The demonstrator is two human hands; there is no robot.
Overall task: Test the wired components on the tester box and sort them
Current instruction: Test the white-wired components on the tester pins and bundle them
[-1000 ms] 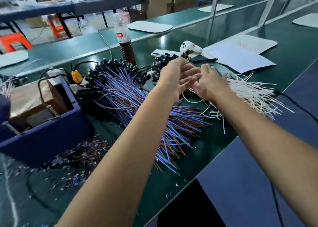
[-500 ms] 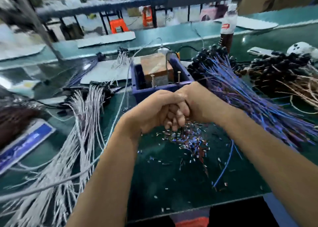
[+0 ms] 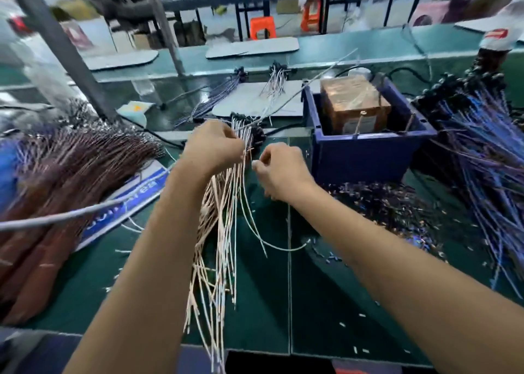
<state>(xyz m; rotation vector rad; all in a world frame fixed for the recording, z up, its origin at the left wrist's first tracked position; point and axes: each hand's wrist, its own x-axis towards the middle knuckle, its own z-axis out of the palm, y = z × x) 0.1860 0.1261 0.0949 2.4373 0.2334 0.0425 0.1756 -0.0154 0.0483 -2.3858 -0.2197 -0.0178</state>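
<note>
Both of my hands have come apart since half a second back, when they were clasped together over the scraps in front of the blue box; my view has also swung left, so the white leads now sit dead centre.

Largest thing I see is the green bench, running the full width. On its left lies a thick sheaf of brown wires, partly over a blue-and-white sign. On the right a big fan of blue wires spreads toward me. Between them, behind my right hand, stands the blue tester box with a tape-wrapped brown block inside it. A scatter of small wire offcuts lies just in front of the box.

Directly below my hands is the pile of white-wired components, black heads away from me, bare ends toward the bench edge.

My left hand has its fingers curled in, pinching at the top of that pile. My right hand, just beside it and apart from it, is curled too; a single white lead curves down beneath it, but I cannot tell whether the fingers have hold of it.
</note>
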